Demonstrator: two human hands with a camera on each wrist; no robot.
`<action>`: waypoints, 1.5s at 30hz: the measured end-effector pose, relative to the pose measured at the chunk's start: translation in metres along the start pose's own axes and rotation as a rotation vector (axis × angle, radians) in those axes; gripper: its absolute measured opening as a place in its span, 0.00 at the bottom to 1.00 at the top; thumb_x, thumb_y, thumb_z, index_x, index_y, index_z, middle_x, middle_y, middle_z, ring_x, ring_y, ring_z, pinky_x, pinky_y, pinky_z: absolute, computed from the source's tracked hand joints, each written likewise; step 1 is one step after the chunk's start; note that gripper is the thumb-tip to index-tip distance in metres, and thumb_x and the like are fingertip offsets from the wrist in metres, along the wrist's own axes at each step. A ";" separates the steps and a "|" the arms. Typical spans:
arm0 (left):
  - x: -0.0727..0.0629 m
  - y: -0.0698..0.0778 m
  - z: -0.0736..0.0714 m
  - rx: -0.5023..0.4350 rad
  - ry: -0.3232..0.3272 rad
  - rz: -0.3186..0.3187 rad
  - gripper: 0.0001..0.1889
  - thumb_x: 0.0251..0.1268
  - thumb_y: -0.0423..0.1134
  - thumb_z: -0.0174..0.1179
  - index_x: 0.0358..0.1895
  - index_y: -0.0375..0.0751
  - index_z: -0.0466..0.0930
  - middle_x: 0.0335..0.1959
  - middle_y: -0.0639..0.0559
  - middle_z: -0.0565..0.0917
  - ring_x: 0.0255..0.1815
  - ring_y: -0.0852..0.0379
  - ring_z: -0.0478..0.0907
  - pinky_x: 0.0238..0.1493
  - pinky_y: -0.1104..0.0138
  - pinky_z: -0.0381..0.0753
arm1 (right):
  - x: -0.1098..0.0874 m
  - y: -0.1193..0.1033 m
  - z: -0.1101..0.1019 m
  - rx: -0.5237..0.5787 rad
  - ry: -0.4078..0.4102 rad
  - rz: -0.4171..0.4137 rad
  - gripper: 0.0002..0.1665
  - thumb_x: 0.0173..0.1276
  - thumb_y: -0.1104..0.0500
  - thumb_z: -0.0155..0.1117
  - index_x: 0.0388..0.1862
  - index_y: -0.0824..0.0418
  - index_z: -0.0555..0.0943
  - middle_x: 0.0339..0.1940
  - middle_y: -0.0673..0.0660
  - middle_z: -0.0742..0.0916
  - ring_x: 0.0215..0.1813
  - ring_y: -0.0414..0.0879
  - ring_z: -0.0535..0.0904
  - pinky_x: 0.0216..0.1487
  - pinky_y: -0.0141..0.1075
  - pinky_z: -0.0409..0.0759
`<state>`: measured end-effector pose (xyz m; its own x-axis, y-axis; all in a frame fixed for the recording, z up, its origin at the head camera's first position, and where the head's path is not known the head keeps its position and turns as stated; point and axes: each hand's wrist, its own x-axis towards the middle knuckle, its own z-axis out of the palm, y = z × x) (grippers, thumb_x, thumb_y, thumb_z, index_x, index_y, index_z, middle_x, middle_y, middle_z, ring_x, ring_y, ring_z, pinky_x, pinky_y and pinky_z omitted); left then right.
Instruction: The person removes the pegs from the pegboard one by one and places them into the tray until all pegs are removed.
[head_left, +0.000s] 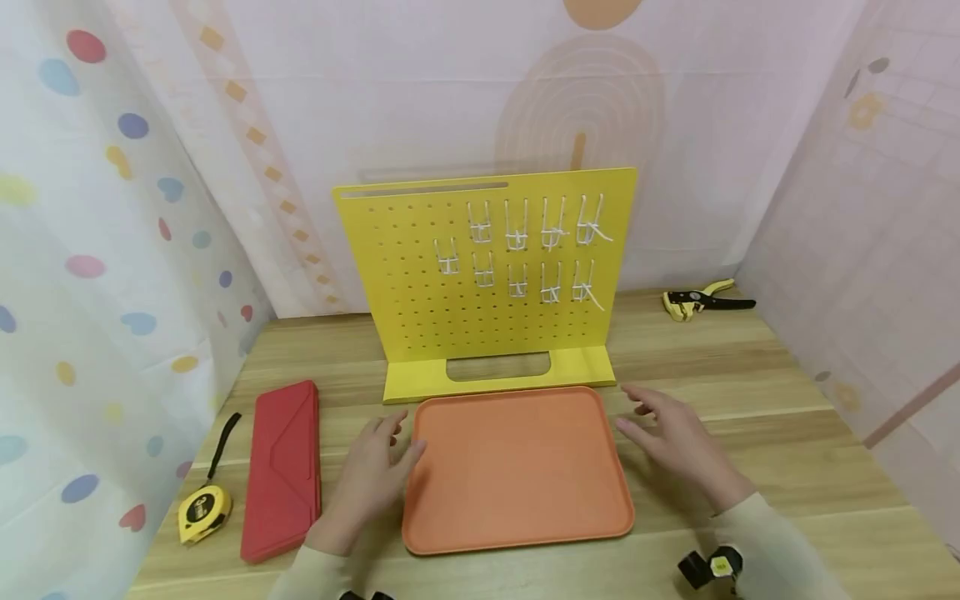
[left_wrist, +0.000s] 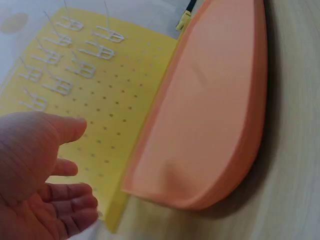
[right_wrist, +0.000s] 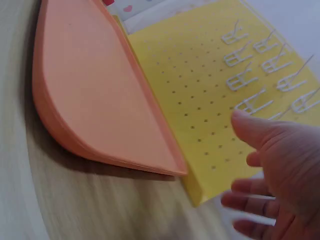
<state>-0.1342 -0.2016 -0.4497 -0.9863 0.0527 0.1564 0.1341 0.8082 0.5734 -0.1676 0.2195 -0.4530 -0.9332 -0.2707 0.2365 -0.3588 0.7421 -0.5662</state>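
At the lower centre of the head view, the orange serving tray on the tabletop looks light, stiff and slightly slick, best gripped at both short sides, where the left hand and right hand hover, fingers loosely spread, pinching nothing.

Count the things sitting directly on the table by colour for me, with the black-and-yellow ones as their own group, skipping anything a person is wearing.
Yellow: 1, the pegboard
Orange: 1, the tray
Red: 1, the flap case
Black and yellow: 2, the tape measure and the wire stripper
Total: 5
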 end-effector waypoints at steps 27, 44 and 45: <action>0.025 -0.056 0.030 -0.278 0.125 -0.164 0.11 0.61 0.35 0.66 0.46 0.36 0.86 0.32 0.49 0.85 0.30 0.60 0.75 0.30 0.73 0.74 | 0.031 0.015 0.060 0.479 0.020 0.269 0.05 0.60 0.62 0.71 0.33 0.63 0.87 0.27 0.54 0.87 0.26 0.42 0.81 0.28 0.33 0.79; 0.019 -0.058 0.038 -0.310 0.195 -0.130 0.10 0.56 0.31 0.68 0.42 0.35 0.87 0.27 0.51 0.84 0.26 0.63 0.76 0.26 0.73 0.75 | 0.024 0.021 0.064 0.468 0.042 0.207 0.07 0.59 0.60 0.73 0.32 0.63 0.87 0.26 0.54 0.86 0.24 0.39 0.78 0.26 0.32 0.78; 0.020 -0.058 0.037 -0.311 0.195 -0.130 0.10 0.56 0.31 0.68 0.42 0.36 0.87 0.27 0.51 0.84 0.26 0.63 0.76 0.26 0.73 0.75 | 0.025 0.021 0.064 0.472 0.043 0.206 0.07 0.59 0.60 0.73 0.32 0.63 0.87 0.26 0.55 0.86 0.24 0.39 0.78 0.26 0.32 0.78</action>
<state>-0.1653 -0.2254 -0.5094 -0.9642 -0.1755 0.1989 0.0612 0.5824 0.8106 -0.1996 0.1891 -0.5093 -0.9873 -0.1150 0.1098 -0.1483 0.4174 -0.8965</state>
